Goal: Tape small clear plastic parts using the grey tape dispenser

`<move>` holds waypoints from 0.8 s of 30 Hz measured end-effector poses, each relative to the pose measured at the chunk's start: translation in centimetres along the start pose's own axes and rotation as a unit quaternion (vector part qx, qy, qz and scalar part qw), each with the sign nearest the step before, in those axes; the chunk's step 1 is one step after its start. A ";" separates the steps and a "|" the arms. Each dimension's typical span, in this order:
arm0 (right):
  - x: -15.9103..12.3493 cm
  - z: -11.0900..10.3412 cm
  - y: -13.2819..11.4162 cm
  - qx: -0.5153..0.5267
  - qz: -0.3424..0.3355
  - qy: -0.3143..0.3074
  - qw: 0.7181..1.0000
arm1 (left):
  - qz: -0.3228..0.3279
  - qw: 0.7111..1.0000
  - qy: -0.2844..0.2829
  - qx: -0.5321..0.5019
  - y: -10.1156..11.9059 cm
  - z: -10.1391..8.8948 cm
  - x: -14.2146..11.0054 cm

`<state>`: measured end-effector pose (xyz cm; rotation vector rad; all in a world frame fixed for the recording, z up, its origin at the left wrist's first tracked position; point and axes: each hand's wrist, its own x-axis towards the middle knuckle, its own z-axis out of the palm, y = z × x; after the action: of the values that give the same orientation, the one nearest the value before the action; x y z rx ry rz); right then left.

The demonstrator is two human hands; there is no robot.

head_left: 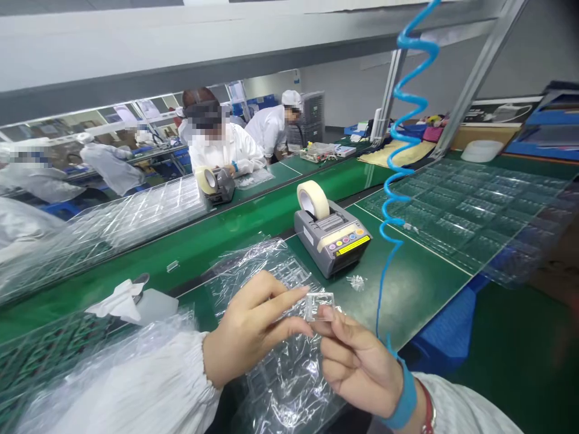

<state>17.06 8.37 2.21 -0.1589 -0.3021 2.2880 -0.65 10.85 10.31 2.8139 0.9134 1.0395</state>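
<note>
Right grip (pixel 359 364): pinched the clear piece (pixel 318 299), lower centre.
Left grip (pixel 253 325): met its edge, hold unclear.
Two-handed handling: seemingly underway; next move likely wanted steadiness.

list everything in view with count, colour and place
plastic part: 1, transparent, front centre
bench: 1, green, centre to right
film: uncounted, transparent, front centre
tape dispensers: 2, grey, mid-bench and farther back
tape rolls: 2, cream, on the dispensers
coiled hose: 1, blue, hanging right
trays: several, transparent, right and left
yellow cloth: 1, yellow, back right
co-workers: at least four, white clothing, back
left hand: 1, white sleeve, beside the part
right hand: 1, blue wristband, holding the part
</note>
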 end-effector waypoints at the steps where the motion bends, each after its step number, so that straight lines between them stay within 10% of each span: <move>1: 0.0 -0.1 0.0 -0.004 0.002 0.002 1.000 | -0.007 1.000 0.000 -0.010 0.0 0.1 0.0; 8: 0.5 -0.1 -0.6 -0.159 -0.024 -0.022 0.987 | -0.110 0.988 -0.011 -0.105 0.0 0.4 -0.4; 11: 0.7 -0.1 -3.3 -0.387 -0.117 0.038 0.914 | -0.148 0.981 -0.017 -0.124 -0.2 0.5 -0.6; 14: 0.7 -0.6 -7.7 -0.647 -0.293 0.241 0.661 | -0.158 0.979 -0.002 -0.127 -0.6 0.8 -0.9; 16: 0.6 -1.3 -10.6 -0.758 -0.287 0.321 0.490 | -0.154 0.980 0.005 -0.123 -0.8 1.1 -1.0; 24: 0.0 -3.3 -13.2 -0.939 -0.089 0.329 0.041 | -0.169 0.979 -0.026 -0.108 -1.5 1.9 -0.9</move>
<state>27.19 17.46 2.52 -2.0007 -2.1814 -0.3938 -0.86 12.00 8.02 2.3889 1.1427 0.9481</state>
